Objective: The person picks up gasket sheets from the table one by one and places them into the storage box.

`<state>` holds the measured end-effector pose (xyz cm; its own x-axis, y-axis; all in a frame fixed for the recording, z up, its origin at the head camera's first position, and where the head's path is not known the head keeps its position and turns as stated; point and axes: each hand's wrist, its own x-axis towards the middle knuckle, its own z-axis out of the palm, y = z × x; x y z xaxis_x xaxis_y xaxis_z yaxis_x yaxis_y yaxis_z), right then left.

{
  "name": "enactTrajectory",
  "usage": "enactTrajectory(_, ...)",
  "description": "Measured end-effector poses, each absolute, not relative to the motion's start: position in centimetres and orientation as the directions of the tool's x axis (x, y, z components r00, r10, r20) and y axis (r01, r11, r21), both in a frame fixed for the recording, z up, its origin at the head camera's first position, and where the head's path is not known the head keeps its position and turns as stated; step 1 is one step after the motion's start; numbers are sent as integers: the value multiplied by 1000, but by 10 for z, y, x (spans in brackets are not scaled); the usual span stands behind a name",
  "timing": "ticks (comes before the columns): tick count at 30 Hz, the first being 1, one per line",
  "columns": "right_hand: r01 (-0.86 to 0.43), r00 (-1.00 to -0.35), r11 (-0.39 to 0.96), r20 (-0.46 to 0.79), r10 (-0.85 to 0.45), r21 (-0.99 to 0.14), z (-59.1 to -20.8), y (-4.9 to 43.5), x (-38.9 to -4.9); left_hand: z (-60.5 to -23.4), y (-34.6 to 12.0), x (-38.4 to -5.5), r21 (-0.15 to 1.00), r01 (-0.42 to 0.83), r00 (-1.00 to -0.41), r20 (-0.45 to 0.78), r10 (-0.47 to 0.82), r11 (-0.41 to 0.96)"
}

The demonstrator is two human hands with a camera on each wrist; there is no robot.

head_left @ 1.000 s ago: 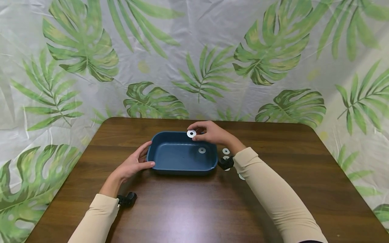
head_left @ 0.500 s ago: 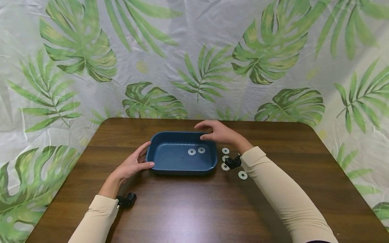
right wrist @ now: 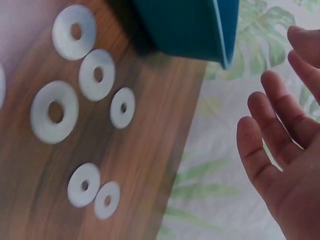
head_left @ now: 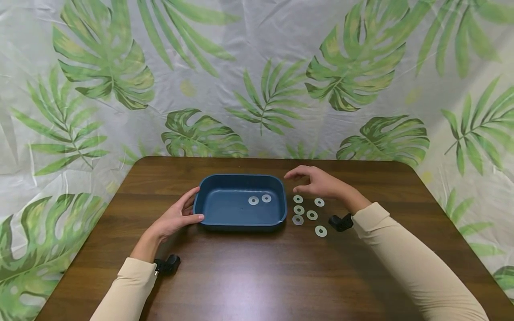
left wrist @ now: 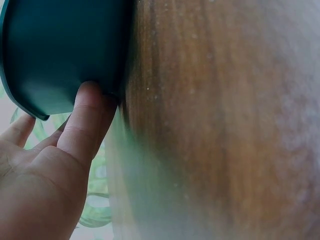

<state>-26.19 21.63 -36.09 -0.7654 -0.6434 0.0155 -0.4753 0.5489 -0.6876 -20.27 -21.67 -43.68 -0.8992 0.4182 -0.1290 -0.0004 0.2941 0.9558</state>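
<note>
A blue rectangular tub [head_left: 241, 223] stands on the table with two flat white washers [head_left: 253, 200] lying on its floor toward the right. My left hand [head_left: 176, 217] holds the tub's left end; in the left wrist view the thumb presses the tub's wall [left wrist: 65, 50], while the other fingers are partly hidden behind it. My right hand [head_left: 315, 182] hovers right of the tub, fingers loosely bent and holding nothing. Below it, several more washers [head_left: 312, 215] lie flat on the table; the right wrist view shows these washers [right wrist: 55, 112] apart from the hand [right wrist: 295, 165].
The brown wooden table [head_left: 237, 276] extends around the tub, and its far edge runs close behind. Behind it hangs a pale curtain [head_left: 273, 44] with green leaves. Each wrist carries a small black camera [head_left: 340, 222].
My right hand let a washer go into the tub, where two now lie. It then moved right, away from the tub and over the loose washers. My left hand stayed put.
</note>
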Motion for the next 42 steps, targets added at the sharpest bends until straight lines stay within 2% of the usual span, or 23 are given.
enactTrajectory(15,-425,-789,572,-23,-614,-702,-386,258,-230,-437,-219,-202,957,-9,-903,-132,408,290)
enactTrajectory(18,-463,-789,594,1,-614,-658,-397,268,-219,-438,-218,-202,958,-10,-902,-132,411,286)
enactTrajectory(24,-570,-777,659,60,-627,-490,-415,285,-196,-438,-218,-202,960,-10,-902,-129,411,280)
enactTrajectory(30,-594,-762,649,75,-643,-476,-426,291,-187,-438,-219,-200,960,-12,-900,-132,416,279)
enactTrajectory(42,-589,-766,684,29,-642,-431,-434,289,-186,-438,-218,-201,957,-5,-903,-130,410,292)
